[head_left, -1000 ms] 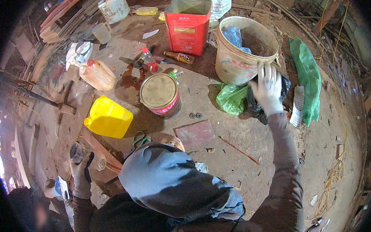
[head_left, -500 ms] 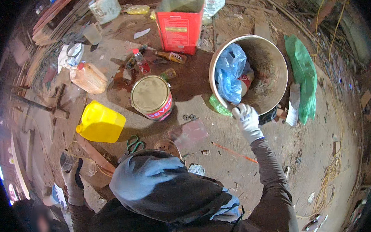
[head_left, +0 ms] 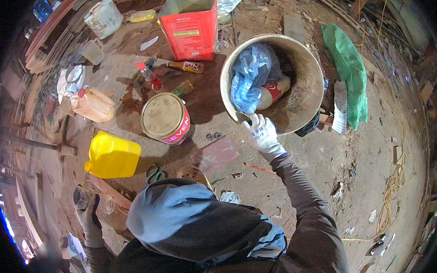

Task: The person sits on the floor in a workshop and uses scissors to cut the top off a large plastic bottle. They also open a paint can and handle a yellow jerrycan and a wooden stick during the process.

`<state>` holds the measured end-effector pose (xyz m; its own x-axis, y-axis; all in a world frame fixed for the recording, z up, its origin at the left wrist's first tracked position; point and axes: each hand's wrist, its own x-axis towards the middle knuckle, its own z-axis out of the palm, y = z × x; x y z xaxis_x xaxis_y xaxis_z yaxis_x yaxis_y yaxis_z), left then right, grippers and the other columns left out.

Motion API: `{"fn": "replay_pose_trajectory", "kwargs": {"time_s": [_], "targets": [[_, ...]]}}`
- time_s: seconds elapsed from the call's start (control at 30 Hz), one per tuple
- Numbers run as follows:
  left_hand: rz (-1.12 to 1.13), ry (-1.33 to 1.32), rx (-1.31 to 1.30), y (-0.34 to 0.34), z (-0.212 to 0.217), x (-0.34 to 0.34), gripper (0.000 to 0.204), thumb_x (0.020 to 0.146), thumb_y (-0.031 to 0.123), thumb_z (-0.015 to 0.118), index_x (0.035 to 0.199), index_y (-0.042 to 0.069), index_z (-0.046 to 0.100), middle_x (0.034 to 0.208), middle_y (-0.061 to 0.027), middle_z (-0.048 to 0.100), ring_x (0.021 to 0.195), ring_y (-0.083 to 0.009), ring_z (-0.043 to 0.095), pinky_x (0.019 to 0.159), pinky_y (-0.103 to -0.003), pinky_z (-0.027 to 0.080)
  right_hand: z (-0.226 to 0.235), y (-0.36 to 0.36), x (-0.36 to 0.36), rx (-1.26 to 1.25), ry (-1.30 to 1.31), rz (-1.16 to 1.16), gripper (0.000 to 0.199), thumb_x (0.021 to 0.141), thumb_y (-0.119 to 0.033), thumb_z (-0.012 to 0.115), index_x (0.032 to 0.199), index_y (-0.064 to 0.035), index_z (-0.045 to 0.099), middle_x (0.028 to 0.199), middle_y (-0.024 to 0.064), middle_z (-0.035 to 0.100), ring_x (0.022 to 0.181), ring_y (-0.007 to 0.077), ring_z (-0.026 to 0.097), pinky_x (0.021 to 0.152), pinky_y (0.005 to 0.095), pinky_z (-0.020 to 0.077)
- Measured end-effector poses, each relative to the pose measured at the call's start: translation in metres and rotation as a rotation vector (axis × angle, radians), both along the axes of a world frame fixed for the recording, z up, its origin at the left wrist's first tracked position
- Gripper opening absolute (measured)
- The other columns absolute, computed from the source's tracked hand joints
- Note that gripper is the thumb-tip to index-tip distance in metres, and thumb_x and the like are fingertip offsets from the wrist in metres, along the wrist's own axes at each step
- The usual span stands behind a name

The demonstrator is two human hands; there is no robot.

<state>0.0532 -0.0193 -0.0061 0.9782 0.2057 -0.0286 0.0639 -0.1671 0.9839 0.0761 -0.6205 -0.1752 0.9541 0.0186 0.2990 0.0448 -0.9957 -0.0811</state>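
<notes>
Big off-white round plastic bucket (head_left: 308, 85) tilts on the littered brown floor (head_left: 351, 166), gloved right hand (head_left: 265, 135) clamped on its near rim — crumpled blue plastic bag (head_left: 247, 75) and white, red-labelled bottle (head_left: 267, 100) inside! Gloved left hand (head_left: 89, 220) closed round a clear plastic container (head_left: 105, 204). Rightward, long green sack (head_left: 348, 78) — then loose yellow cord (head_left: 393, 192).

- Right hand (head_left: 264, 135): white glove, blue printed marking across the back.
- Left hand (head_left: 88, 216): pale grey glove, dark area at one side.
- Right sleeve (head_left: 302, 184): long, dark grey-brown, creased.
- Left sleeve (head_left: 99, 256): same dark tone.
- Head covering (head_left: 183, 217): dark grey cloth, crown pale blue-grey; lighter blue folds toward the right shoulder.
- Torso garment (head_left: 153, 263): black, detail obscured.
</notes>
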Motion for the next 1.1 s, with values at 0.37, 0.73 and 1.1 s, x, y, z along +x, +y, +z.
{"fn": "replay_pose_trajectory", "kwargs": {"time_s": [0.37, 0.73, 1.1], "targets": [[-0.024, 0.141, 0.274, -0.035, 0.013, -0.007, 0.069, 0.08, 0.004, 0.079, 0.14, 0.003, 0.047, 0.122, -0.0041, 0.06, 0.109, -0.0146, 0.059, 0.093, -0.03, 0.052, 0.002, -0.03, 0.032, 0.003, -0.054, -0.001, 0.013, 0.084, -0.023, 0.067, 0.094, -0.0152, 0.065, 0.098, 0.008, 0.064, 0.086, 0.0295, 0.064, 0.067, 0.0446, 0.0516], [-0.04, 0.147, 0.296, -0.021, 0.008, -0.029, 0.066, 0.072, 0.007, 0.085, 0.131, 0.001, 0.054, 0.123, -0.0053, 0.063, 0.114, -0.0143, 0.057, 0.103, -0.031, 0.045, 0.063, -0.094, 0.169, -0.533, -0.077, -0.198, 0.032, 0.093, -0.03, 0.06, 0.122, -0.0171, 0.062, 0.104, 0.0061, 0.065, 0.095, 0.0258, 0.066, 0.078, 0.0431, 0.0518], [0.002, 0.217, 0.248, 0.016, -0.066, -0.046, 0.065, 0.075, 0.007, 0.082, 0.134, 0.003, 0.054, 0.126, -0.0039, 0.062, 0.114, -0.0132, 0.058, 0.104, -0.031, 0.045, 0.069, -0.186, 0.155, -0.115, -0.184, 0.158, 0.032, 0.086, -0.006, 0.059, 0.118, -0.0082, 0.066, 0.116, 0.0119, 0.069, 0.107, 0.0316, 0.063, 0.094, 0.0449, 0.048]]}}
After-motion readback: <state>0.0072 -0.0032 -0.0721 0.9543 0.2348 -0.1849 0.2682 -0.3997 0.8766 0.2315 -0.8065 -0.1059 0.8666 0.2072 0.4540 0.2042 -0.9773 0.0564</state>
